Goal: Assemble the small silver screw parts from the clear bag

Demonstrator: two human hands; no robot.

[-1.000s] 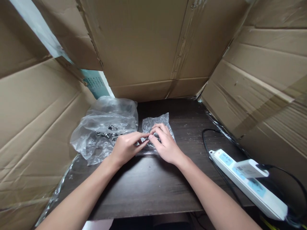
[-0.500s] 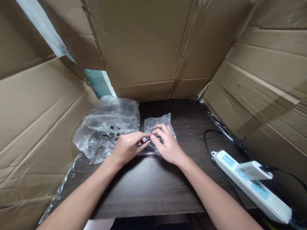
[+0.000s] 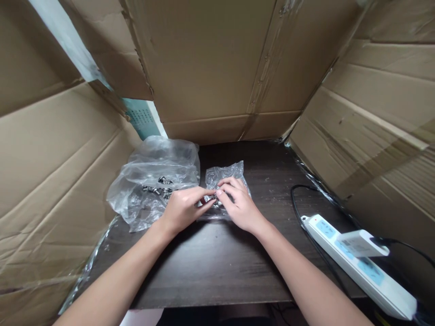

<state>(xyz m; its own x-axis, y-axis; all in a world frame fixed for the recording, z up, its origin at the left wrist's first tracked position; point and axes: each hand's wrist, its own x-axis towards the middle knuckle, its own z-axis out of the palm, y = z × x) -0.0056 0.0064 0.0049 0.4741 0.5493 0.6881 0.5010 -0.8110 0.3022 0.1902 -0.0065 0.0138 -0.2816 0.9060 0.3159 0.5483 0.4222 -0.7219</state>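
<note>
Your 2 hands barely shift over the last moment: the fingertips meet over the small clear bag (image 3: 222, 172) in nearly the same pose, while the whole view slides slightly, so the change is mostly your head. That suggests fine finger work at 1 spot rather than any carrying.

Your left hand (image 3: 181, 206) has its thumb and forefinger brought almost together, with only a narrow gap. Your right hand (image 3: 239, 206) curls in from the other side, its thumb beside the left fingertips. Small, dark metal bits show at the fingertips, but you cover too much for me to tell whether either hand grips a piece.

The small bag lies flat on the dark table (image 3: 210, 271), beneath and just beyond your right hand. Near your left hand, the large clear bag (image 3: 159, 151) has loose metal pieces (image 3: 166, 181) showing; their pile looks unchanged.
</note>
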